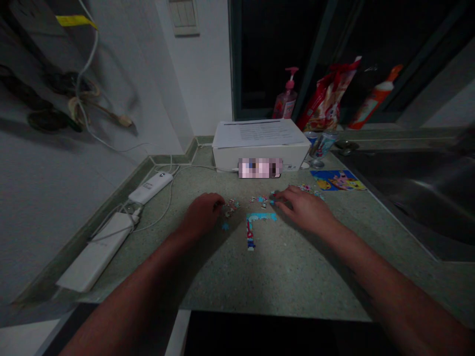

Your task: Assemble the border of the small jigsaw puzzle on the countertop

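Observation:
Small jigsaw puzzle pieces lie on the speckled countertop. A joined corner strip of puzzle [261,216], light blue along the top with red and dark blue down its left side, rests between my hands. My left hand [202,215] is closed, its curled fingertips beside a small pile of pieces [232,206]; whether it holds anything is hidden. A single blue piece [225,226] lies just below that hand. My right hand [302,207] pinches a blue puzzle piece [272,202] at its fingertips, close to a few loose pieces [261,199]. More pieces [306,188] are scattered behind this hand.
A phone [260,168] leans against a white box [226,157] with paper on top. A colourful picture card [337,180] lies near the sink [415,198]. Cans [322,146] stand behind. Power banks [100,252] and cables lie left.

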`<state>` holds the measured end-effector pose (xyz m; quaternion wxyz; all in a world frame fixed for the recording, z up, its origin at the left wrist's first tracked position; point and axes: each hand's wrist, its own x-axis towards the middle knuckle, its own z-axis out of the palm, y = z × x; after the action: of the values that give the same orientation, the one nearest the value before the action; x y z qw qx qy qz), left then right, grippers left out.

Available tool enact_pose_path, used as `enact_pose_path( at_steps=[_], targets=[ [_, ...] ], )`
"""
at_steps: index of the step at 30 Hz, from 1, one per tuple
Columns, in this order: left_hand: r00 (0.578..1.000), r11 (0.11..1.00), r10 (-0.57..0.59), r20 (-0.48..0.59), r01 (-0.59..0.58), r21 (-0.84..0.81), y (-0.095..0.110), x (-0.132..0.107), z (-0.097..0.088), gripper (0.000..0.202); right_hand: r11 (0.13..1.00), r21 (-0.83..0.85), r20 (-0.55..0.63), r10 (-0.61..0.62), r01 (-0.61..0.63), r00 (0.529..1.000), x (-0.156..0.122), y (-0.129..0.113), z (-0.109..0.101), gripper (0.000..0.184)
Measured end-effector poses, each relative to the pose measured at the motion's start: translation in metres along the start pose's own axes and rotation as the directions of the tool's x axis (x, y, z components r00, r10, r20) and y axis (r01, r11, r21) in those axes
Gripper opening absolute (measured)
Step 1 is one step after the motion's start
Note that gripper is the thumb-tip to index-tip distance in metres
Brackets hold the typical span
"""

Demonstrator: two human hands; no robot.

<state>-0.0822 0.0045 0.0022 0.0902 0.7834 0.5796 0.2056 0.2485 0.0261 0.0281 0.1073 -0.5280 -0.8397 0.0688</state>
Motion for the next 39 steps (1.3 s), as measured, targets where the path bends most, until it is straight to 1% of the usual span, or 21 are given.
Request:
enact_pose_path(
  at_steps=[3,6,9,12,18,20,23,25,28,32,39],
  targets=[
    [0.999,0.999,0.028,0.017,-0.028,0.016,-0.003,0.000,0.002,0.026,0.998,-0.044,0.026,0.044,-0.042,0.999,0.002,0.007,0.001,0.033],
    [0.999,0.999,0.046,0.025,-0.046,0.005,-0.005,0.000,0.007,0.028,0.993,-0.090,0.058,0.078,-0.073,0.995,0.002,0.007,0.002,0.033],
    [0.997,0.997,0.070,0.018,-0.070,-0.010,-0.008,0.001,0.010,0.028,0.991,-0.100,0.062,0.091,-0.084,0.994,0.002,0.004,0.002,0.034],
    [0.996,0.996,0.089,0.024,-0.089,-0.007,-0.008,0.002,0.008,0.026,0.988,-0.115,0.070,0.110,-0.102,0.991,0.002,0.003,0.001,0.034],
    [0.998,0.998,0.056,0.041,-0.057,0.010,-0.004,0.001,0.002,0.024,0.967,-0.179,0.051,0.195,-0.183,0.979,0.000,0.008,-0.006,0.035],
    [0.998,0.998,0.058,0.041,-0.059,0.020,-0.003,0.000,0.001,0.025,0.961,-0.194,0.067,0.216,-0.199,0.974,0.000,0.011,-0.008,0.035],
    [0.997,0.997,0.064,0.054,-0.066,0.050,-0.002,0.000,0.000,0.025,0.968,-0.187,0.121,0.193,-0.168,0.974,0.001,0.014,-0.009,0.034],
    [0.996,0.996,0.055,0.066,-0.060,0.071,-0.001,0.000,0.000,0.024,0.977,-0.154,0.135,0.167,-0.146,0.977,0.001,0.014,-0.008,0.032],
    [0.996,0.996,0.044,0.073,-0.050,0.077,0.000,0.000,-0.001,0.024,0.982,-0.119,0.127,0.162,-0.147,0.979,0.000,0.011,-0.005,0.028],
    [0.997,0.998,0.037,0.064,-0.040,0.044,0.001,0.000,0.000,0.024,0.983,-0.116,0.131,0.157,-0.142,0.979,0.000,0.009,-0.002,0.026],
    [0.997,0.999,0.037,0.065,-0.039,0.025,0.000,0.000,0.000,0.024,0.990,-0.079,0.119,0.122,-0.113,0.985,0.002,0.017,0.004,0.021]
  ],
)
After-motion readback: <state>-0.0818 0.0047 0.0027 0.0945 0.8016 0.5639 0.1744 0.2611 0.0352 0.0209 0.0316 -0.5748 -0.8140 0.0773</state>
